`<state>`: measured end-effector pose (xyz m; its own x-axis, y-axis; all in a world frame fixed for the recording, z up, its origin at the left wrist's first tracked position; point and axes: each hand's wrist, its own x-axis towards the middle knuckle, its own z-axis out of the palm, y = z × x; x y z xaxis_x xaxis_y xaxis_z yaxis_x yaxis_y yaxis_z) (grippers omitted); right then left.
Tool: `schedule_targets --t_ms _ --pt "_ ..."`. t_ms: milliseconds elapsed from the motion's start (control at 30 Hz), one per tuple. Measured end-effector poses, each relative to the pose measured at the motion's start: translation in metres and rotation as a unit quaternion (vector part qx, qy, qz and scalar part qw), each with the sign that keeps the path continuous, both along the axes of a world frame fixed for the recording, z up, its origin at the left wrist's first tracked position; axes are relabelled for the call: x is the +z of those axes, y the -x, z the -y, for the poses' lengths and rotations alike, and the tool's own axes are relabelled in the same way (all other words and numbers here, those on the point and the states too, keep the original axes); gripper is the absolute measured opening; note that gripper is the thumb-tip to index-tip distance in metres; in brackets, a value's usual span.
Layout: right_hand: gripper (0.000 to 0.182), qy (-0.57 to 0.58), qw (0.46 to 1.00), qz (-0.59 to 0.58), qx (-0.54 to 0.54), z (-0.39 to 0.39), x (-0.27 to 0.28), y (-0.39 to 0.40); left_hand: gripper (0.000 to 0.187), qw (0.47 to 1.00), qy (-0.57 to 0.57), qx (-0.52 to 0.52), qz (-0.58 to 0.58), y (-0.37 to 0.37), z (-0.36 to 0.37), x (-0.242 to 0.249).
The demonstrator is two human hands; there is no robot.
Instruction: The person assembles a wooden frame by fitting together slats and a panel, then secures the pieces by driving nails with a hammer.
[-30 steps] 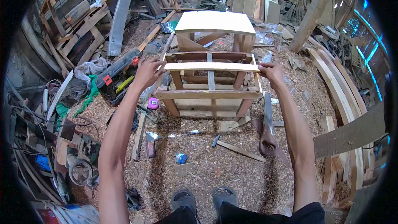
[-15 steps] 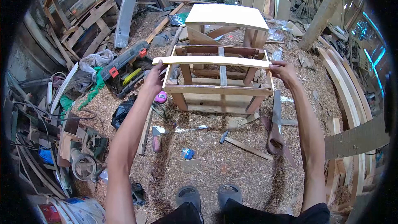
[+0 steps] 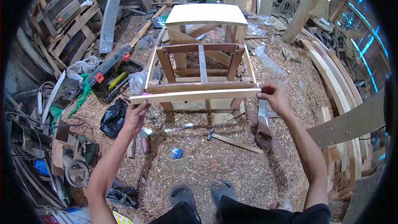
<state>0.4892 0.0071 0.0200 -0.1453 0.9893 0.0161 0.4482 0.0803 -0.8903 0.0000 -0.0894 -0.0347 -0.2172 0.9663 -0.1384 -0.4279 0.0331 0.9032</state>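
Note:
A long, pale wooden strip (image 3: 197, 96) spans the front of a small wooden frame (image 3: 203, 64), overlapping its front rail in this view. My left hand (image 3: 136, 118) grips the strip's left end from below, fingers closed at the edge. At the other end, my right hand (image 3: 274, 98) pinches the strip between thumb and fingers. The frame has upright legs and a narrow slat running front to back across its top. Below my right hand, a handsaw (image 3: 264, 135) lies on the shavings.
Behind the frame stands a piece with a pale curved top (image 3: 207, 14). A hammer (image 3: 236, 142) and a blue crumpled packet (image 3: 176, 153) lie on the shaving-covered floor. An open toolbox (image 3: 111, 72) and a black bag (image 3: 114, 118) are left. Curved boards (image 3: 333, 81) line the right.
Both hands have brought the strip towards me, from above the middle of the frame to its front rail. The view has shifted slightly, so the scene sits further left.

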Motion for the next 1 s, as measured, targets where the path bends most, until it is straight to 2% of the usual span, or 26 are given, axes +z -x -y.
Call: schedule_targets --t_ms 167,233,300,367,467,567,700,767,800,867,1000 --pt "0.021 -0.015 0.997 -0.073 -0.030 0.008 0.002 0.018 0.034 0.999 0.003 0.018 0.029 0.000 -0.013 -0.021" --pt "0.020 -0.023 0.993 -0.107 -0.044 0.001 -0.002 0.021 0.039 0.996 0.011 0.025 0.085 0.002 -0.019 -0.021" --pt "0.020 -0.024 0.994 -0.102 -0.033 -0.005 -0.010 0.019 0.037 0.996 -0.001 0.013 0.085 0.004 -0.026 -0.030" --pt "0.020 -0.056 0.993 -0.096 -0.035 -0.006 -0.017 0.018 0.036 0.994 -0.011 0.016 0.104 -0.005 -0.027 -0.020" --pt "0.020 -0.065 0.989 -0.129 -0.038 0.002 -0.011 0.025 0.030 0.996 -0.016 0.021 0.090 -0.005 -0.031 -0.017" --pt "0.020 -0.066 0.991 -0.110 -0.037 -0.004 -0.010 0.022 0.026 0.996 -0.017 0.015 0.084 -0.003 -0.036 -0.013" --pt "0.022 -0.080 0.988 -0.113 -0.061 -0.014 -0.007 0.029 0.030 0.998 -0.016 0.017 0.058 0.004 -0.053 -0.017" --pt "0.025 -0.105 0.984 -0.130 -0.059 -0.030 -0.011 0.032 0.030 0.998 -0.003 0.025 0.057 0.008 -0.067 -0.019" --pt "0.026 -0.105 0.977 -0.176 -0.062 -0.033 -0.009 0.036 0.030 0.998 -0.004 0.025 0.056 0.006 -0.072 -0.014" --pt "0.027 -0.115 0.974 -0.184 -0.071 -0.041 -0.006 0.041 0.027 0.995 -0.053 0.068 0.044 -0.004 -0.079 0.000" --pt "0.026 -0.120 0.969 -0.190 -0.102 -0.045 -0.004 0.054 0.026 0.989 -0.093 0.094 0.066 -0.002 -0.100 -0.003"
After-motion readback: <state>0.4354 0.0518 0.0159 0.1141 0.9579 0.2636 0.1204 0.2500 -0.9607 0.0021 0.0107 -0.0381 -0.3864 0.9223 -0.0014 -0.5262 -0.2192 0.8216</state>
